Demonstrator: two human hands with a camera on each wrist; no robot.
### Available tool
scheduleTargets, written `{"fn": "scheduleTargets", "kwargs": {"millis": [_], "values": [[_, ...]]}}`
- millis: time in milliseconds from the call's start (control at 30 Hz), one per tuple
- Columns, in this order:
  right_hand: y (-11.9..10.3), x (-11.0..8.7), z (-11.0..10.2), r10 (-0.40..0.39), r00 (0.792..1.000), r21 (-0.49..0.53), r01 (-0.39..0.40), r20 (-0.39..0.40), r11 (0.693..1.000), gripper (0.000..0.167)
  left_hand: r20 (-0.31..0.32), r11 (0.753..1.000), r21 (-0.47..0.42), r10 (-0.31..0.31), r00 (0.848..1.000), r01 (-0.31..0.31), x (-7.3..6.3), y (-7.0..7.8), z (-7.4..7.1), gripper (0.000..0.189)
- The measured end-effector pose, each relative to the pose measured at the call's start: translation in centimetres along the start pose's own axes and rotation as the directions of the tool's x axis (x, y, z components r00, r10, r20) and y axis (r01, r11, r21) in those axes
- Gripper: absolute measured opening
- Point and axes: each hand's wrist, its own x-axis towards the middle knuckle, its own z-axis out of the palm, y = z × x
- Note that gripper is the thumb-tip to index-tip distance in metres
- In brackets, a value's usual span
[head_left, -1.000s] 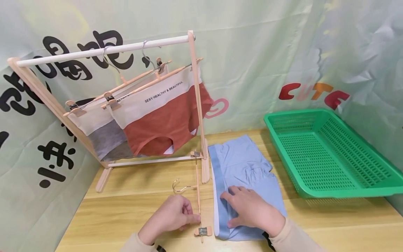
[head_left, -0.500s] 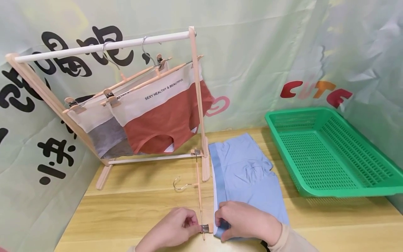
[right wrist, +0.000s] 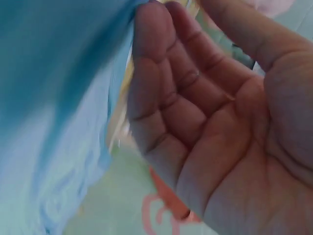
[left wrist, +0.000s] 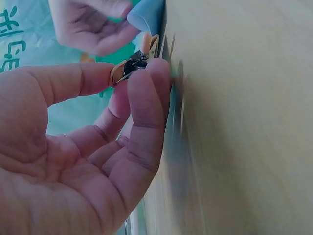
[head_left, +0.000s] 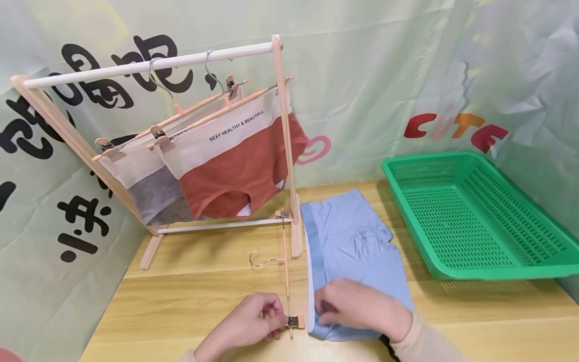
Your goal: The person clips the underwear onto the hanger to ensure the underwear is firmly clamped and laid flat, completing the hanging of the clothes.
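A clip hanger [head_left: 286,274] lies on the table, its gold hook to the left. My left hand [head_left: 253,319] pinches the clip [head_left: 294,322] at its near end between thumb and fingers; the left wrist view shows this clip [left wrist: 137,63] up close. Right beside the hanger, light blue boxer briefs [head_left: 357,241] lie flat, waistband towards it. My right hand [head_left: 357,306] is over the near end of the waistband, blurred. In the right wrist view its fingers [right wrist: 161,93] are bent at the fabric's edge and its thumb stands apart from them.
A small wooden rack [head_left: 289,166] with white rods stands at the back left. Red-brown briefs [head_left: 239,161] and grey briefs [head_left: 158,196] hang from it on clip hangers. On the right is a green plastic basket [head_left: 452,231]. Printed cloth [head_left: 353,75] surrounds the table [head_left: 181,291].
My left hand has moved from the hanger's bar to its near clip. My right hand has come down to the near end of the waistband, then shifted slightly off its edge.
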Motion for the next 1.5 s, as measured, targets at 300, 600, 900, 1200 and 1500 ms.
{"fn": "scheduleTargets", "kwargs": {"millis": [300, 600, 900, 1200, 1500], "values": [[1.4, 3.3, -1.8, -0.070, 0.997, -0.166, 0.073, 0.026, 0.983, 0.023, -0.010, 1.000, 0.017, 0.023, 1.000, -0.023, 0.3, 0.0, -0.7, 0.018], [1.7, 4.4, -1.0, -0.071, 0.991, -0.114, 0.083, 0.110, 0.990, 0.026, 0.032, 0.999, -0.035, 0.012, 0.999, -0.010, 0.0, -0.8, -0.1, 0.017], [2.1, 5.3, -1.6, -0.026, 0.986, -0.084, 0.040, 0.162, 0.996, 0.028, -0.098, 0.941, 0.324, 0.140, 0.985, -0.102, -0.5, 0.1, 0.5, 0.019], [3.8, 6.0, -3.4, -0.061, 0.997, -0.228, 0.068, 0.038, 0.971, 0.021, -0.145, 0.809, 0.573, 0.255, 0.956, -0.129, 0.2, 2.1, 2.9, 0.023], [4.7, 7.2, -3.3, -0.060, 0.997, -0.237, 0.070, 0.050, 0.969, 0.026, -0.092, 0.789, 0.597, 0.246, 0.965, -0.144, 2.2, 2.7, 6.0, 0.034]]}}
